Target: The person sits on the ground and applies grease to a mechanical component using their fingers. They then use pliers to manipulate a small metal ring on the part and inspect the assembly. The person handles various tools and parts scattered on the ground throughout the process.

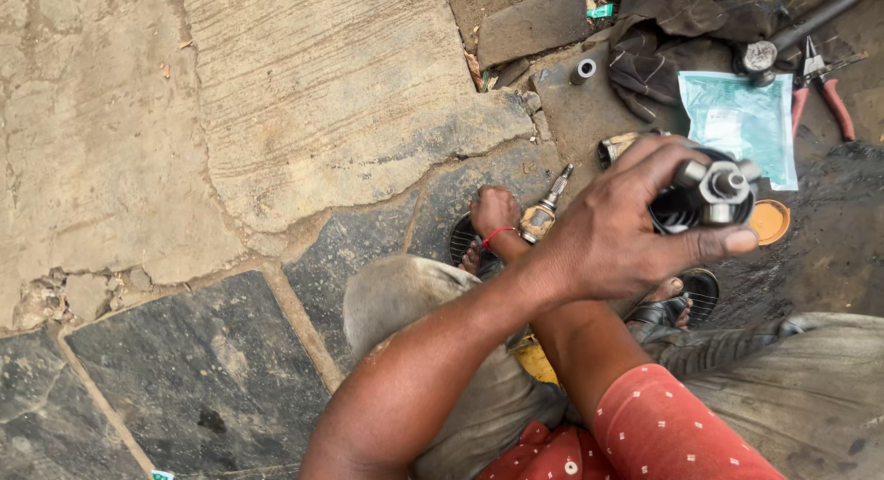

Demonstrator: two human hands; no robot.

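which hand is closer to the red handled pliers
Left. The left hand, gripping the black round part, is below-left of the pliers; the right hand, crossed under it, sits farther left.

In my left hand [617, 231] I grip a dark, greasy round metal part [704, 196], its threaded stud and nuts facing up. My right hand [494, 211], lower down, holds a brass-bodied screwdriver-like tool [545, 208], tip pointing away.

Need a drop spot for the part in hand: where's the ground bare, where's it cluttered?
Bare: the pale stone slabs upper left, and the dark slab left of the knee. Crowded: upper right, around the plastic bag, pliers, cloth and orange lid.
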